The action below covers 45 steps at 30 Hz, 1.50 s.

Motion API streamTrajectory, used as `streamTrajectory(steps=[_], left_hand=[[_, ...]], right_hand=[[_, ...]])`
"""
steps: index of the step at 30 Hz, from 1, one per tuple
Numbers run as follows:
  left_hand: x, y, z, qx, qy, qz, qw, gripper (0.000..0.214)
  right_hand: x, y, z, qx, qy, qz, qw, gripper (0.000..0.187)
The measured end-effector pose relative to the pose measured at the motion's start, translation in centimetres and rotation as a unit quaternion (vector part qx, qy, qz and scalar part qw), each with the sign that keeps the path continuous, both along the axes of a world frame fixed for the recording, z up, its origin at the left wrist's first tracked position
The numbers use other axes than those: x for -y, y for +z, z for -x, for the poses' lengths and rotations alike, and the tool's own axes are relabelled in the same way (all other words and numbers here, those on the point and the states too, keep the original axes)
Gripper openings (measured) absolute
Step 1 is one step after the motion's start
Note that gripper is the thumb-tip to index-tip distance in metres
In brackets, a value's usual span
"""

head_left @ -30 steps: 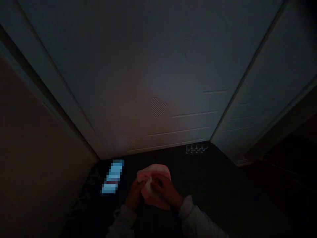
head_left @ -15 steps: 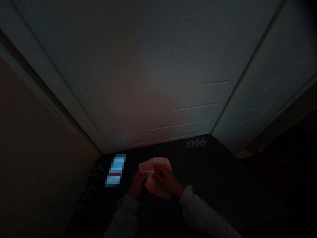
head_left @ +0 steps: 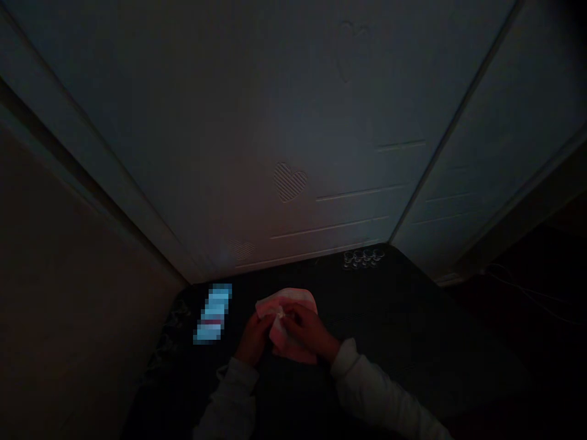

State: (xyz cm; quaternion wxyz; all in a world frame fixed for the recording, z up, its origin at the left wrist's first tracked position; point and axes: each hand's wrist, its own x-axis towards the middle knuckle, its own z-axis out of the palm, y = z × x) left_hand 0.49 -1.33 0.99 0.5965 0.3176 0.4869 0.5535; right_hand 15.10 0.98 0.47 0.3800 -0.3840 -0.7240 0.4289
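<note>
In the dim head view, a pink cloth point(head_left: 296, 352) lies spread under and around both hands on the dark tabletop. My left hand point(head_left: 254, 337) is at its left edge, fingers closed on a small clear, glinting object point(head_left: 279, 313) that looks like glass. From the right, my right hand point(head_left: 308, 330) reaches over the cloth, fingers bent and pinching a fold of it against that object. The object's exact shape is mostly hidden by fingers and cloth. Both forearms wear light sleeves.
Left of the cloth lies a lit, pixelated rectangle point(head_left: 213, 315). Several small clear glass-like pieces point(head_left: 364, 259) stand in rows at the back right. More dim pieces point(head_left: 172, 327) line the table's left edge. A pale panel with embossed hearts point(head_left: 290, 182) rises behind the dark table point(head_left: 389, 342).
The view has shifted slightly. Both hands stay at the cloth, with the fingers moved a little; less of the clear object shows between them now.
</note>
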Motion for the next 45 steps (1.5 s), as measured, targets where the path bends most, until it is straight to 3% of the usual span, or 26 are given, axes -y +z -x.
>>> streamTrajectory(steps=[17, 23, 30, 45], left_hand=[[0.03, 0.03, -0.15, 0.015, 0.012, 0.006, 1.0, 0.031], [0.03, 0.23, -0.1, 0.017, -0.015, -0.005, 1.0, 0.026], [0.05, 0.06, -0.05, -0.01, 0.005, -0.003, 1.0, 0.028], [0.1, 0.6, 0.12, -0.081, -0.043, -0.049, 0.995, 0.024]], right_hand=[[-0.03, -0.15, 0.02, 0.017, -0.003, 0.006, 1.0, 0.017], [-0.05, -0.25, -0.02, 0.031, -0.006, 0.0, 0.999, 0.016], [-0.04, -0.15, 0.02, 0.024, -0.004, 0.0, 1.0, 0.014], [0.0, -0.06, 0.0, 0.011, 0.007, -0.009, 1.0, 0.018]])
